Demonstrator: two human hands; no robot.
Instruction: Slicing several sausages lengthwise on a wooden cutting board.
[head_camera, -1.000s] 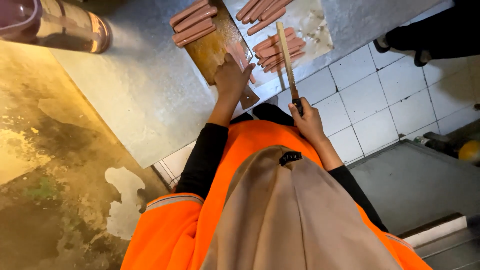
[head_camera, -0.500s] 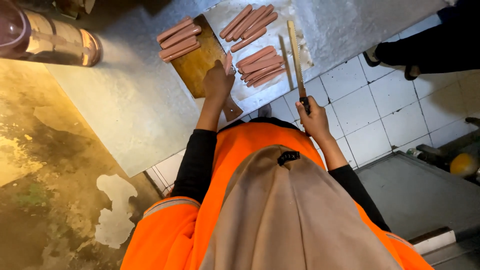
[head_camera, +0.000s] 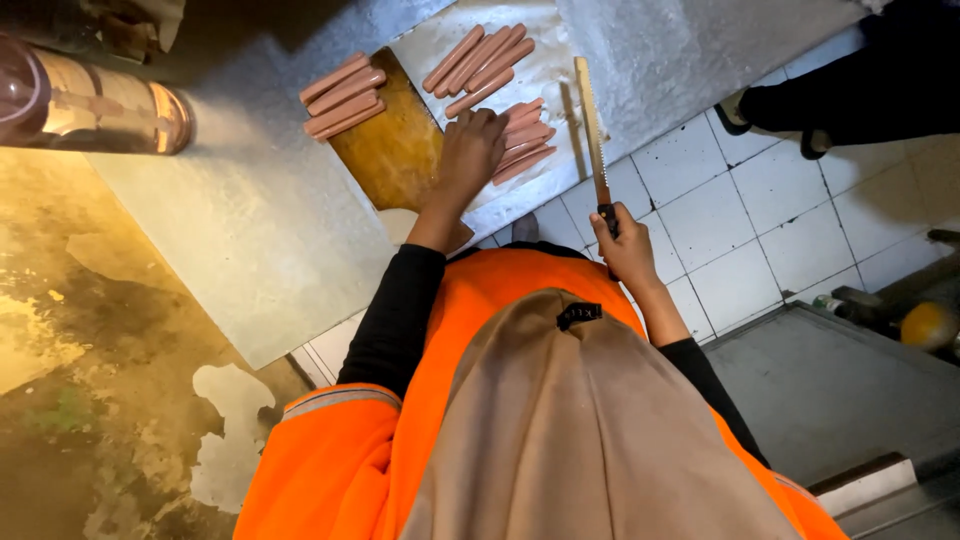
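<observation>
Since the earlier frames the view has shifted: the grey stone worktop (head_camera: 250, 250) and everything on it now sit further right and lower in the picture. The left hand (head_camera: 468, 150) has left the brown wooden cutting board (head_camera: 395, 150) and now lies beyond its right edge, fingers curled down on the loose pile of pink sausages (head_camera: 525, 140) on the white plastic sheet (head_camera: 545, 75). Whether it grips one I cannot tell. The right hand (head_camera: 622, 245) has stayed low near the worktop's front edge, fist closed round the dark handle of the long serrated knife (head_camera: 592, 125). The blade points away from the person and lies just right of the sausage pile, above the sheet.

The worktop is a broad pale slab, running from the lower left up to the top right. The cutting board lies on it, with four whole sausages (head_camera: 343, 95) side by side at its far end. A second row of sausages (head_camera: 480, 60) rests on the sheet beyond the hand. A clear plastic jar with a dark lid (head_camera: 95, 105) lies on its side at the far left.

Below the worktop, at the left, the floor (head_camera: 80, 400) is stained and patchy. At the right it is white square tile (head_camera: 760, 230). Another person's dark shoes (head_camera: 770, 115) stand on the tile at the upper right. A yellow round object (head_camera: 928, 325) sits at the right edge.
</observation>
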